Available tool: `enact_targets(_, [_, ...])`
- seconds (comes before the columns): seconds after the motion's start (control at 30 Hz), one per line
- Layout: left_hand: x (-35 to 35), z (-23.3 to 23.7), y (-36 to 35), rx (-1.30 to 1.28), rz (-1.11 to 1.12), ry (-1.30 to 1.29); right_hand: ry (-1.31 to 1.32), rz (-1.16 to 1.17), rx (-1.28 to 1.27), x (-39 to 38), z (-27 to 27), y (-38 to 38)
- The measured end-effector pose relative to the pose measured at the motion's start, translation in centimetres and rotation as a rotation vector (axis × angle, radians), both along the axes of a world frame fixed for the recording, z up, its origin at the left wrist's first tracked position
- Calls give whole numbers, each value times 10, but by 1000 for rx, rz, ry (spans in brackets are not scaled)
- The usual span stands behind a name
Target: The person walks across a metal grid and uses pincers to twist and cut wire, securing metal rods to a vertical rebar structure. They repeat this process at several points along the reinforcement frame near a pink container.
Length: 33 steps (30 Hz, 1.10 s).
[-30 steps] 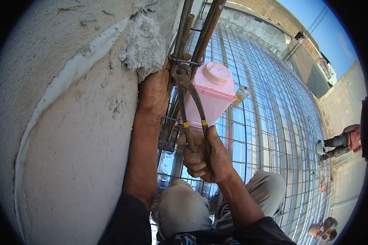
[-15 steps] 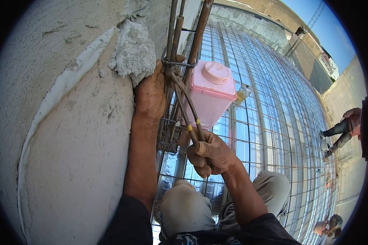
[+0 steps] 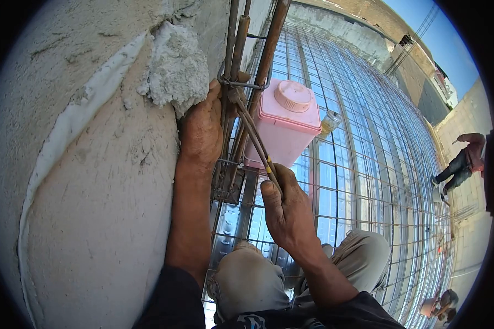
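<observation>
My right hand (image 3: pixel 291 211) is closed round the long handles of a pair of end-cutting pincers (image 3: pixel 256 141), whose yellow marks show just above the fingers. The pincers' head meets the upright rebar (image 3: pixel 237 52) just below a bent steel tie (image 3: pixel 246 85). My left hand (image 3: pixel 202 130) is wedged between the rough wall and the bars, fingers curled round the rebar and partly hidden behind it. Any wire at the pincers' jaws is too small to make out.
A pink plastic container (image 3: pixel 284 123) with a round lid stands right beside the bars, a glass jar (image 3: pixel 329 123) behind it. Rebar mesh (image 3: pixel 362 159) covers shiny metal decking. A mortar lump (image 3: pixel 178 66) juts from the wall (image 3: pixel 104 219). Two other people (image 3: pixel 466 159) are at the far right.
My right hand has turned over, and the pincers' handles, spread slightly before, now lie nearly in line. The left hand stays at the bars. The person at the right has shifted posture.
</observation>
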<state>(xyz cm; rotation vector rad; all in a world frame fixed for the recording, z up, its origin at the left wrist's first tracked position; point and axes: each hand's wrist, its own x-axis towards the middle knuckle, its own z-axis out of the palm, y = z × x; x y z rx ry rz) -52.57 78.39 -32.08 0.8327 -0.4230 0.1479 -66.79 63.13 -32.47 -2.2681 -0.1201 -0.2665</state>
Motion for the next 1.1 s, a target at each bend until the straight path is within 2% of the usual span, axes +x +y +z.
enact_targets(0.1, [-1,2,0,60,39,-14,285,-13,21,6,22,4])
enact_targets(0.2, [5,-7,2,-12,-28,-18,337,99,182,16,8,-4])
enact_targets(0.3, [18,-19,0,-136,62,124,530,274,461,29,-4,-13])
enact_targets(0.4, [9,-10,2,-87,-38,41,735,459,780,42,-22,-15])
enact_targets(0.5, [10,-12,0,-71,75,65,957,679,1111,53,-37,-13])
enact_targets(0.6, [3,-5,0,-11,89,39,1037,930,1378,61,-65,-2])
enact_targets(0.7, [8,-10,6,-86,-45,41,1144,1396,1688,78,-103,20])
enact_targets(0.73, [9,-9,8,-55,-63,-12,1109,1409,1732,81,-109,23])
enact_targets(0.8, [3,-5,9,20,-109,-102,1047,1425,1716,81,-105,25])
enact_targets(0.83, [0,-1,6,52,-43,-78,1013,1432,1707,80,-100,23])
enact_targets(0.9, [-5,5,-3,113,87,-34,845,1182,1395,78,-88,15])
enact_targets(0.97, [-7,3,-1,93,66,-11,630,914,1051,75,-72,8])
enact_targets(1.0, [-7,2,0,86,55,0,662,746,931,70,-65,1])
enact_targets(1.1, [-7,-1,2,97,81,25,224,341,762,45,-54,9])
